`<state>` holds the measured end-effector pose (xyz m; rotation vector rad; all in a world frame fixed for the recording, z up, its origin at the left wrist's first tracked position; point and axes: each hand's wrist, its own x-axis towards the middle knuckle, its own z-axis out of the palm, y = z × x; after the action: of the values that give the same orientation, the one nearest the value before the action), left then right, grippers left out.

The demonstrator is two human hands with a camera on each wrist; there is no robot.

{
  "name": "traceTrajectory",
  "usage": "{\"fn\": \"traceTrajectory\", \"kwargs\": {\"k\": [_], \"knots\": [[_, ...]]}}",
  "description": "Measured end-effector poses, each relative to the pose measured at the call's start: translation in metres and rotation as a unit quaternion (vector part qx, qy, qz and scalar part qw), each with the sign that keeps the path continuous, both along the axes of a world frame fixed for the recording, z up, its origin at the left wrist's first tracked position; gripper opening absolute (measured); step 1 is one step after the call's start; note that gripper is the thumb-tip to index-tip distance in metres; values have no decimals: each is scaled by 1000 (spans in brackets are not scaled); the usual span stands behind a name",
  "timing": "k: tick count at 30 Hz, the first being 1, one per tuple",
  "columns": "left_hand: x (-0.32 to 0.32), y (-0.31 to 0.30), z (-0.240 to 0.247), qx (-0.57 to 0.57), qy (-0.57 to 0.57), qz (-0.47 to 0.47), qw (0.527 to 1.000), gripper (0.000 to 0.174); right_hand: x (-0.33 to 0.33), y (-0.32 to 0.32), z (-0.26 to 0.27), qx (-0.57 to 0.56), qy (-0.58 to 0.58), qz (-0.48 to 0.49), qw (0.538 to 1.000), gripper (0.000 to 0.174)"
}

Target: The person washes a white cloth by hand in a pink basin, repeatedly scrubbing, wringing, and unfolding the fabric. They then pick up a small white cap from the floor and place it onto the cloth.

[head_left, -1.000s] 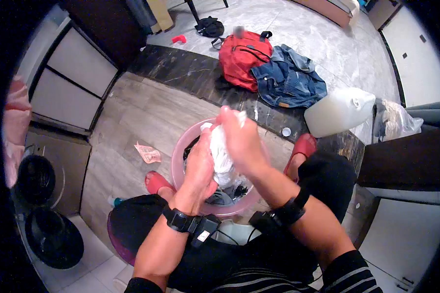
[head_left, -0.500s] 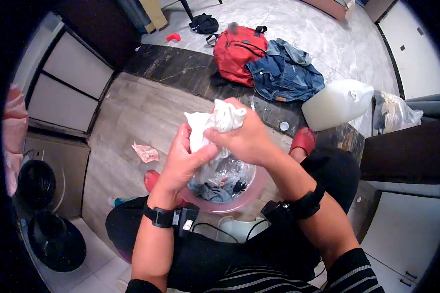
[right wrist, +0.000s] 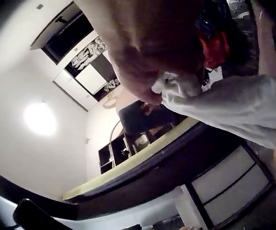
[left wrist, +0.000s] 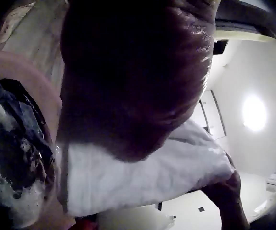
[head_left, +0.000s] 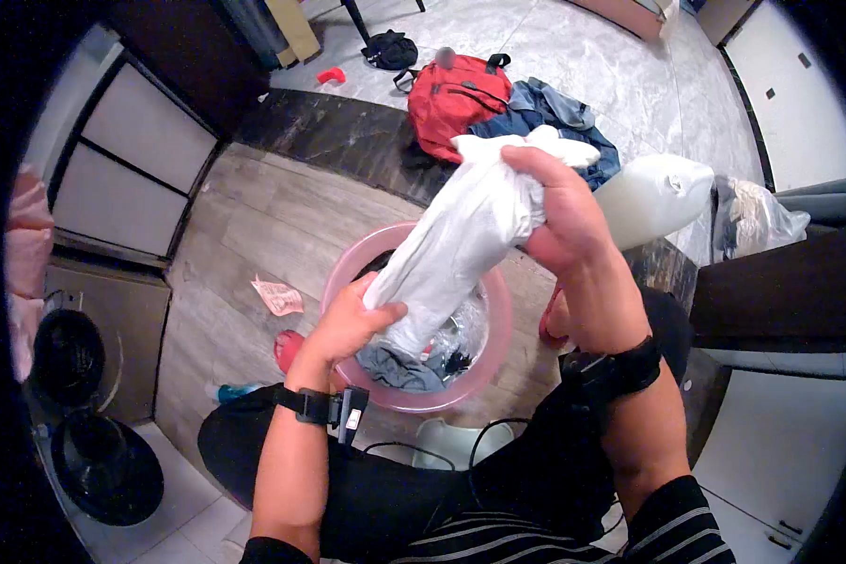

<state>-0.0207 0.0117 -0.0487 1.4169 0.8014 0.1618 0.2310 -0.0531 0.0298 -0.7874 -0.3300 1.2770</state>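
A wet white cloth (head_left: 451, 235) stretches diagonally between both hands above a pink basin (head_left: 341, 273). My left hand (head_left: 348, 324) pinches its lower end, thumb on top, over the basin's left side. Higher up and farther right, my right hand (head_left: 569, 211) grips the bunched upper end. Grey-blue fabric (head_left: 399, 368) and soapy water lie in the basin below. The left wrist view shows the cloth (left wrist: 128, 182) spread beneath my dark, wet left hand (left wrist: 138, 76). In the right wrist view the cloth (right wrist: 238, 103) runs from my right hand (right wrist: 152, 62) toward the right edge.
Beyond the basin lie a red backpack (head_left: 451, 103) and a denim garment (head_left: 545, 108). A large whitish jug (head_left: 663, 197) stands at the right. A pink paper (head_left: 278, 296) is on the floor at the left, and a white stool (head_left: 461, 442) is near the knees.
The bunched white cloth has been drawn out long. My right hand has moved up and to the right with one end, while my left hand stays low at the other end.
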Motion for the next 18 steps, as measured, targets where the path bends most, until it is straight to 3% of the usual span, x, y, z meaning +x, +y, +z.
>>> {"fn": "traceTrajectory", "kwargs": {"k": [4,7,12,18], "knots": [[-5,4,19,-15,44,23,999,39,10,-5,-2,-25,-31,-64,997,23],[-9,7,22,-87,-83,90,989,46,10,-9,5,-50,-56,-82,994,23],[-7,8,25,-287,-254,171,908,52,12,-7,-2,-60,-18,-71,996,23],[-1,-3,35,-201,-242,136,939,60,9,-10,1,-35,26,-46,998,25]]}}
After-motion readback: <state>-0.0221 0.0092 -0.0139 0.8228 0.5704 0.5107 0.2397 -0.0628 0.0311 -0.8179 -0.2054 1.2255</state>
